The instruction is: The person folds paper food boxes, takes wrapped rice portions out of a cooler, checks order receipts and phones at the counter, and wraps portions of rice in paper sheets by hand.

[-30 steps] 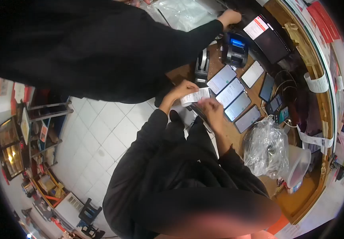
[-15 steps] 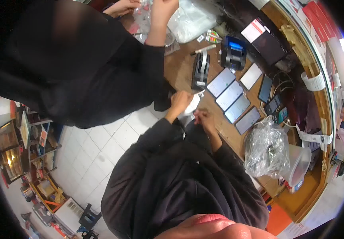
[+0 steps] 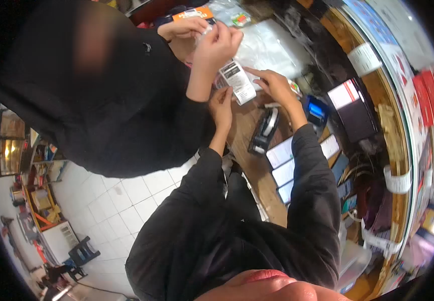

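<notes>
A white printed paper label (image 3: 238,83) with black text lies at the table's far end, close to the co-worker's hands. My left hand (image 3: 221,109) has its fingers pinched at the label's lower left edge. On the other side, my right hand (image 3: 276,86) reaches in with fingers stretched out and apart, fingertips by the label's upper right edge. Clear plastic shows beneath and around the label. Just above, a co-worker's hands (image 3: 212,40) hold something that I cannot make out. A tape dispenser (image 3: 264,131) stands nearer to me, below my right hand.
White plastic bags (image 3: 272,50) lie beyond my right hand. To the right are a small printer with a blue top (image 3: 316,109), several phones (image 3: 280,153) partly behind my sleeve, and a dark box (image 3: 356,118). The co-worker's black sleeve (image 3: 176,125) borders my left arm.
Both my hands have moved from near my lap forward to the table's far end. The label now shows its printed face. My view has shifted, and the co-worker's hands appear lower.
</notes>
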Demonstrator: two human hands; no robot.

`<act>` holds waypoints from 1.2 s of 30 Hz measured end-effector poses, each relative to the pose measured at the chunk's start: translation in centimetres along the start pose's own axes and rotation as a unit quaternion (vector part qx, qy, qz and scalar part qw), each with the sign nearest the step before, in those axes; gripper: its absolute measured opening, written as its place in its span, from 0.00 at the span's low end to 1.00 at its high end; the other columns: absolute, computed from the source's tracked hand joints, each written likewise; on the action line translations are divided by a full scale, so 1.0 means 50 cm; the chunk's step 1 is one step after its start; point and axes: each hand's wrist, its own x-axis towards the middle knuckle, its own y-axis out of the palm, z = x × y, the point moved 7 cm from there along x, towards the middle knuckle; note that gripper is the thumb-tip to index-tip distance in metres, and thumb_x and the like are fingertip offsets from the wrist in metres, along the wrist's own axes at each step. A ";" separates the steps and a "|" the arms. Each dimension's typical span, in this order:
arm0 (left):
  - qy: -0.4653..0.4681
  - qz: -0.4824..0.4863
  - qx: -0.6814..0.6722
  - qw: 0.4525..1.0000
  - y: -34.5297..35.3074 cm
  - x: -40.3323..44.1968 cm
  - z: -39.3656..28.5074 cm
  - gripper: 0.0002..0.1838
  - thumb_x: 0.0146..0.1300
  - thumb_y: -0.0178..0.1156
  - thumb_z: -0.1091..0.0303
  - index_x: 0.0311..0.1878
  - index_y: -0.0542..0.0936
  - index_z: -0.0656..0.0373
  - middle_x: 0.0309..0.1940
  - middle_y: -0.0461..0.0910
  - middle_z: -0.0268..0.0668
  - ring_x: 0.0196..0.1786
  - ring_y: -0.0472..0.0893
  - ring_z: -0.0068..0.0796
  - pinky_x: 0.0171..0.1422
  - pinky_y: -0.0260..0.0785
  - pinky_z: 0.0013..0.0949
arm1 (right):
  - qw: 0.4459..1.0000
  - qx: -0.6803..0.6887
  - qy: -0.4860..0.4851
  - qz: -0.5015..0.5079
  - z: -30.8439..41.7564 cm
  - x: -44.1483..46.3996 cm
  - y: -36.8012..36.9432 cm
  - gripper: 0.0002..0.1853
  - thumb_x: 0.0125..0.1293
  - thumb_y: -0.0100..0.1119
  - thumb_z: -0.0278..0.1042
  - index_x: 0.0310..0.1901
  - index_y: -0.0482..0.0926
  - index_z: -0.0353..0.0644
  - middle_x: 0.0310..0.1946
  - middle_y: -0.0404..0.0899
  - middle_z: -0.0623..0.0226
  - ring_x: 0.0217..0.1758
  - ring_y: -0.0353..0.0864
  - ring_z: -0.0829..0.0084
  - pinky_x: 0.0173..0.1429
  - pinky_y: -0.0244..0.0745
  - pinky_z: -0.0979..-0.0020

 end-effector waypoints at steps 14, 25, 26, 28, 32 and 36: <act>-0.110 0.009 -0.121 0.986 -0.032 0.067 0.148 0.22 0.66 0.57 0.57 0.55 0.60 0.51 0.49 0.64 0.33 0.55 0.65 0.28 0.55 0.64 0.40 | 0.952 0.277 0.130 0.015 -0.200 0.062 0.264 0.20 0.73 0.43 0.41 0.59 0.68 0.36 0.41 0.80 0.56 0.42 0.79 0.66 0.48 0.72 0.72; -0.300 -0.033 -0.196 0.933 -0.038 -0.048 0.192 0.21 0.70 0.46 0.49 0.58 0.65 0.52 0.35 0.66 0.30 0.33 0.71 0.24 0.37 0.72 0.32 | 0.931 0.171 0.306 0.102 -0.214 0.035 0.173 0.13 0.64 0.51 0.27 0.51 0.74 0.45 0.27 0.75 0.63 0.22 0.76 0.74 0.27 0.73 0.70; -0.311 0.036 -0.203 0.928 -0.057 -0.081 0.200 0.20 0.70 0.46 0.48 0.56 0.66 0.51 0.36 0.67 0.30 0.35 0.73 0.25 0.39 0.72 0.33 | 0.932 0.175 0.313 0.057 -0.221 0.026 0.145 0.13 0.64 0.52 0.27 0.50 0.74 0.46 0.22 0.72 0.67 0.16 0.73 0.77 0.21 0.70 0.72; -0.357 0.178 -0.228 0.888 -0.117 -0.189 0.206 0.20 0.70 0.45 0.49 0.57 0.65 0.51 0.36 0.71 0.33 0.31 0.75 0.24 0.34 0.73 0.32 | 0.941 0.129 0.312 -0.020 -0.180 0.000 0.065 0.13 0.64 0.52 0.28 0.50 0.75 0.45 0.20 0.70 0.71 0.21 0.74 0.79 0.24 0.71 0.73; -0.404 0.498 0.065 0.764 -0.383 -0.380 0.009 0.15 0.69 0.47 0.58 0.53 0.70 0.54 0.40 0.73 0.35 0.41 0.76 0.27 0.40 0.72 0.29 | 0.938 -0.051 0.177 -0.294 -0.042 -0.126 -0.045 0.13 0.67 0.52 0.32 0.49 0.77 0.36 0.39 0.80 0.60 0.27 0.75 0.78 0.29 0.71 0.78; -0.421 0.337 0.038 0.841 -0.830 -0.410 0.010 0.19 0.67 0.51 0.58 0.57 0.70 0.57 0.45 0.75 0.34 0.45 0.76 0.24 0.43 0.75 0.29 | 0.875 -0.162 0.099 -0.446 0.244 -0.217 0.067 0.13 0.66 0.52 0.32 0.49 0.76 0.37 0.39 0.80 0.58 0.30 0.76 0.73 0.32 0.71 0.73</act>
